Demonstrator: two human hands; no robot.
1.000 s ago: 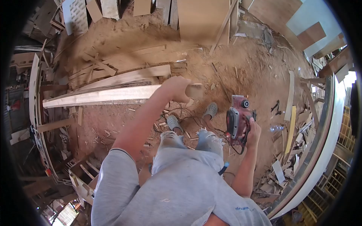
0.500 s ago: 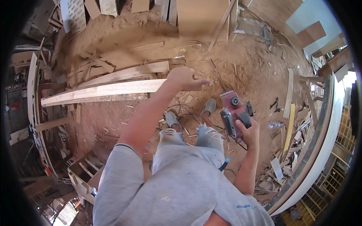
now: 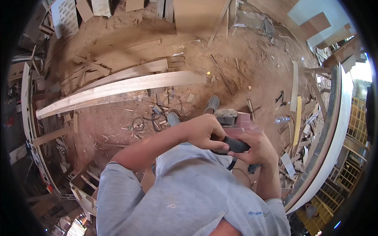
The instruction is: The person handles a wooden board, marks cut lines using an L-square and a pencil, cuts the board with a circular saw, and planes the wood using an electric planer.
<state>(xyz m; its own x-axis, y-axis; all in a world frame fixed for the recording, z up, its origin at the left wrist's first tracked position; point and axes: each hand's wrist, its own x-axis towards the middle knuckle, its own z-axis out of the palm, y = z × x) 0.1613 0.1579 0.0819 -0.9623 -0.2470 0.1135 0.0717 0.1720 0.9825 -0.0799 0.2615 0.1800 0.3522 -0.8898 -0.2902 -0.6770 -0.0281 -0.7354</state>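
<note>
A red electric hand planer point(image 3: 245, 121) with a black handle is held close in front of my waist, turned on its side. My right hand point(image 3: 258, 147) is wrapped round the black handle. From the other side my left hand point(image 3: 208, 133) closes on the same black part, thumb and fingertips against it; its other fingers are partly hidden. Left of the tool lies a long pale wooden board point(image 3: 130, 84), raised above the ground, its near-right end free of my hands. A second board point(image 3: 134, 74) is just behind it.
Wood offcuts and scraps point(image 3: 305, 145) are heaped on the right beside a long white-edged bench point(image 3: 334, 137). Black cables point(image 3: 155, 116) lie on the dirt floor near my shoes point(image 3: 212, 103). Sheets of board point(image 3: 201, 17) lean at the back. An open wooden box point(image 3: 84, 185) stands lower left.
My left hand has left the end of the long board and come down to the planer. The planer has turned and moved nearer my body in my right hand.
</note>
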